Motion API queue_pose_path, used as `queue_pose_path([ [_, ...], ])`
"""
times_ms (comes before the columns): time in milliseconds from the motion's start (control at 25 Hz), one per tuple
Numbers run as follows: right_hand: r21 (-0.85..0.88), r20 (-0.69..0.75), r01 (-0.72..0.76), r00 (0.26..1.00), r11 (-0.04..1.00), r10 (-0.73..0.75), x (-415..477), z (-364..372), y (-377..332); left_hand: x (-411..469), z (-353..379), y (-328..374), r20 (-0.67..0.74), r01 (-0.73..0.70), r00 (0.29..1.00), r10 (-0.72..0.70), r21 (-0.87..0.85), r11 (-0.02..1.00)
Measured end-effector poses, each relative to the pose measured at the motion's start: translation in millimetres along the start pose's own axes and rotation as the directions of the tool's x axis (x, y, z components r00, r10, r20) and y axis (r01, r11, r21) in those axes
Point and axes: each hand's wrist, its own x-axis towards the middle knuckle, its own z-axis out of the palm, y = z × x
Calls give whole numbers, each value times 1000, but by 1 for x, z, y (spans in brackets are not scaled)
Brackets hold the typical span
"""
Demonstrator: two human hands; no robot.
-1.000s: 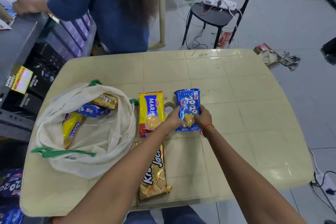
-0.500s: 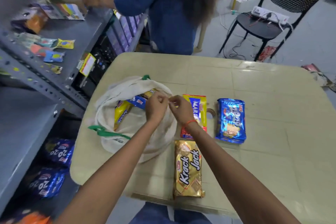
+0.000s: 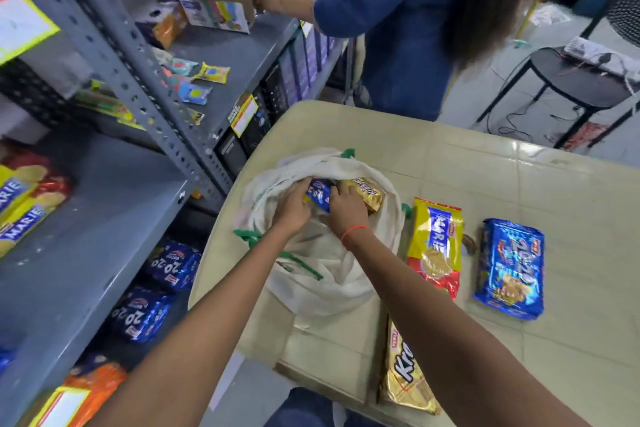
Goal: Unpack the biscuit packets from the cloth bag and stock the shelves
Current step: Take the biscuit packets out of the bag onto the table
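Table, frame centre: both hands have moved into bag. Left hand grips blue packet; right hand unclear. Fourth packet's probably coming out.

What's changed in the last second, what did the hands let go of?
Both hands let go of the blue 20-20 packet on the table and moved left into the cloth bag. The left hand now lies on a blue packet inside, the right hand on a gold packet; whether they grip is unclear. The Marie packet and Krack Jack packet on the table stayed put.
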Motion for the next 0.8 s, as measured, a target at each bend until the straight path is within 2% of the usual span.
queue_pose_path([
  [40, -21, -27, 3, 1000, 1000, -3, 2, 0, -3, 4, -5, -5, 31, -4, 1000, 4, 27, 1000],
  [120, -2, -71, 20, 997, 1000, -21, 2, -6, -3, 12, -13, -10, 53, -2, 999, 4, -32, 999],
  [240, 118, -160, 51, 987, 992, -32, -15, -16, -3, 16, -19, -12, 47, 55, 998, -47, -183, 982],
  [360, 240, -222, 21, 974, 971, 34, -25, -30, -5, 15, -15, -9, 5, 151, 988, -157, -289, 945],
  [440, 247, -134, 0, 990, 969, 34, -32, -32, -2, 8, -5, -2, 45, 312, 946, -320, -379, 871],
  [520, 270, 26, -62, 998, 961, 57, -39, -22, 6, -8, 11, 3, 129, 437, 899, -419, -350, 829],
  [600, 326, 201, -146, 976, 934, 82, -51, -7, 15, -19, 32, 5, 201, 480, 877, -436, -345, 806],
  [640, 382, 251, -165, 966, 910, 70, -57, -1, 20, -23, 42, 6, 206, 483, 875, -438, -396, 781],
  [720, 530, 262, -192, 964, 826, 56, -64, -1, 29, -31, 47, 11, 123, 447, 889, -442, -447, 775],
  [800, 624, 255, -261, 959, 737, 124, -64, -11, 38, -37, 36, 16, 56, 432, 891, -451, -413, 802],
])
